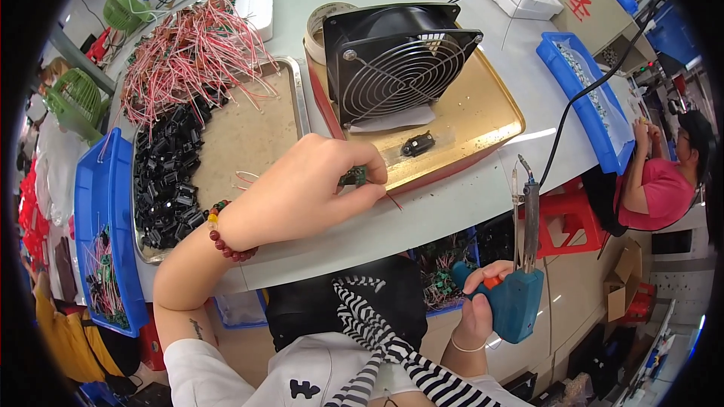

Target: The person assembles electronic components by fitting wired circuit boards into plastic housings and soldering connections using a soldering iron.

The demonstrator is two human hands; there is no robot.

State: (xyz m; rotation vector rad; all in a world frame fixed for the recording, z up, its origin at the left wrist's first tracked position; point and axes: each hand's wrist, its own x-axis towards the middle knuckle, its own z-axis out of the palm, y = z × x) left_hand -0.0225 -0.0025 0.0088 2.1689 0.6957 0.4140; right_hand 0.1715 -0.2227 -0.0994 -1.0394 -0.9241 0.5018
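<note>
My left hand (317, 185), a beaded bracelet at its wrist, reaches over the table and pinches a small green circuit board (353, 176) between thumb and fingers. The fingers partly hide the board. A thin red wire (394, 202) shows just beyond the fingertips. Lower right, off the table's front edge, my right hand (475, 313) grips a teal soldering gun (519, 305) with its tip pointing up. A small black plastic housing (418, 144) lies on the gold tray (483, 124), beyond my left fingertips and apart from them.
A black fan (400, 60) stands on the gold tray beside a tape roll (317, 34). Left, a metal tray (296, 94) bears black housings (167, 173) and red-and-white wired boards (192, 56). Blue bins (113, 234) flank the table; a black cable (577, 98) hangs right. A person (660, 181) sits far right.
</note>
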